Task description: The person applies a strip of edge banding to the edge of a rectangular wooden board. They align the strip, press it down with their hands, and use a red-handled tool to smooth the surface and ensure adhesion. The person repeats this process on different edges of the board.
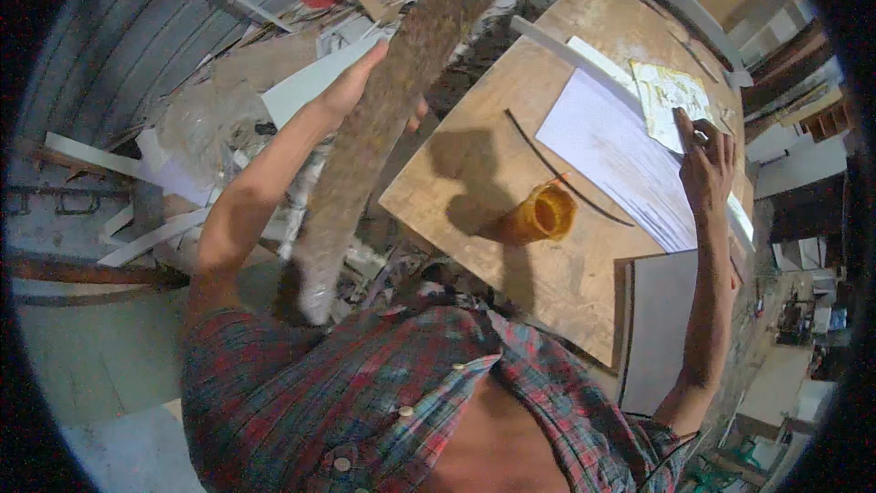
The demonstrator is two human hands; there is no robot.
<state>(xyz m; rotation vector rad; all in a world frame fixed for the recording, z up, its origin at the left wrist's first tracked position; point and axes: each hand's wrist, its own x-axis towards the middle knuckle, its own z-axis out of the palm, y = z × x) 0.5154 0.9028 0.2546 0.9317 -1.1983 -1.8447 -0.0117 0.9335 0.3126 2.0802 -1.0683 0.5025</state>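
- Brown board (pixel 374 128), head view: slanting left of the table (pixel 570 301), fingers of the left hand (pixel 347 96) wrapped round it — a firm, balanced hold seems wise.
- Right hand (pixel 707 162): fingers half bent at the yellow-smeared sheet (pixel 664 96), far right, pinching or not is unclear — best keep the board clear of the orange cup (pixel 547 215).

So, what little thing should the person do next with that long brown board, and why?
Perhaps bring the right hand over to steady the long brown board: only the left hand grips it, and the board is held at a slant, while the right hand is off at the yellow-and-white sheet across the table.
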